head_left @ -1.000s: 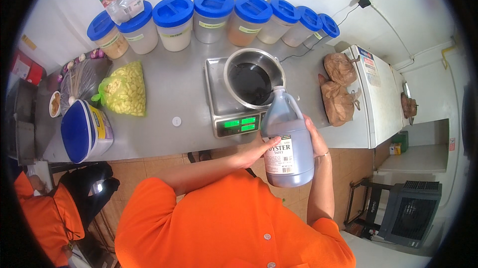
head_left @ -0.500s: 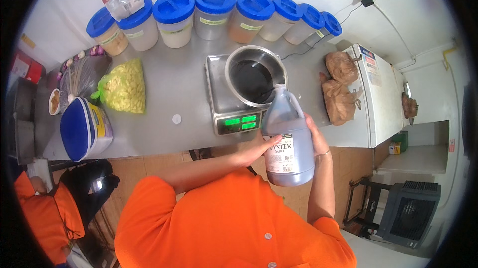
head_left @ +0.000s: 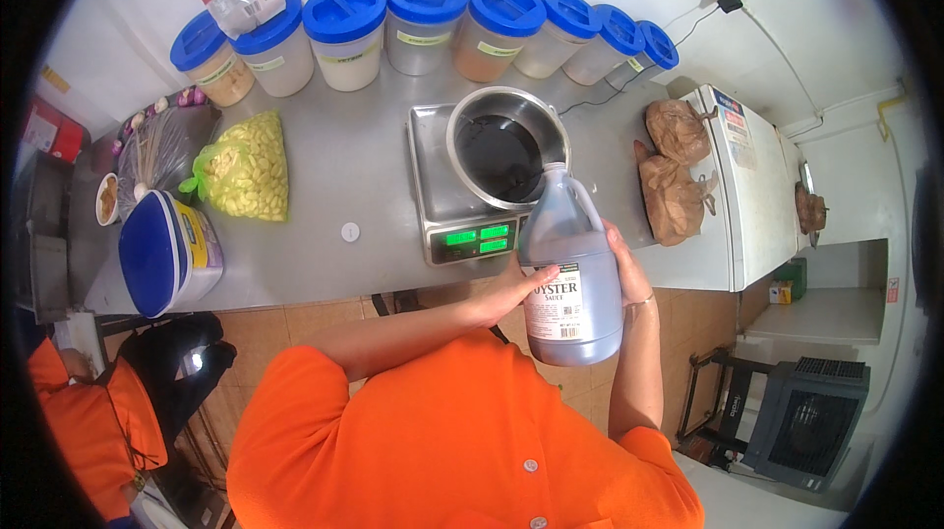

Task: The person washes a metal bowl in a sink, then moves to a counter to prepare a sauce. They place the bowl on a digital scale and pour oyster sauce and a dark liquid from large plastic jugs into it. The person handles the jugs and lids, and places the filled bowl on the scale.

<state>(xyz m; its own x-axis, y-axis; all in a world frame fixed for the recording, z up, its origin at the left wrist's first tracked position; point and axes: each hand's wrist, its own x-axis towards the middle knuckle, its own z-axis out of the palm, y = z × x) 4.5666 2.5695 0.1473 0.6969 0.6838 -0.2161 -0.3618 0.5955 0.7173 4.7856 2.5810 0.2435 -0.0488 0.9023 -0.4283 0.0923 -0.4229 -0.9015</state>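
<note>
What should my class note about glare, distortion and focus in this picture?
In the head view, blue-lidded round plastic tubs lean outward, fisheye-style; in the head view, highlights gleam on the round silver steel bowl; in the head view, the translucent plastic jug looks fairly sharp, the glowing green scale display fuzzier.

- a bright orange shirt (head_left: 423, 440), one plain colour with soft creases, fills the bottom centre of the frame.
- two small, round, greyish buttons (head_left: 531, 466) sit one above the other, low and right of centre; the lower one meets the frame's bottom edge.
- the left sleeve (head_left: 295, 382), short and orange like the rest, lies at lower left of centre and ends near the elbow.
- the right sleeve (head_left: 654, 460), also short and orange, is at lower right.
- a thin, pale band (head_left: 641, 303) circles the right wrist, right of centre.
- the left hand (head_left: 503, 295) and right hand (head_left: 631, 271) are bare.
</note>
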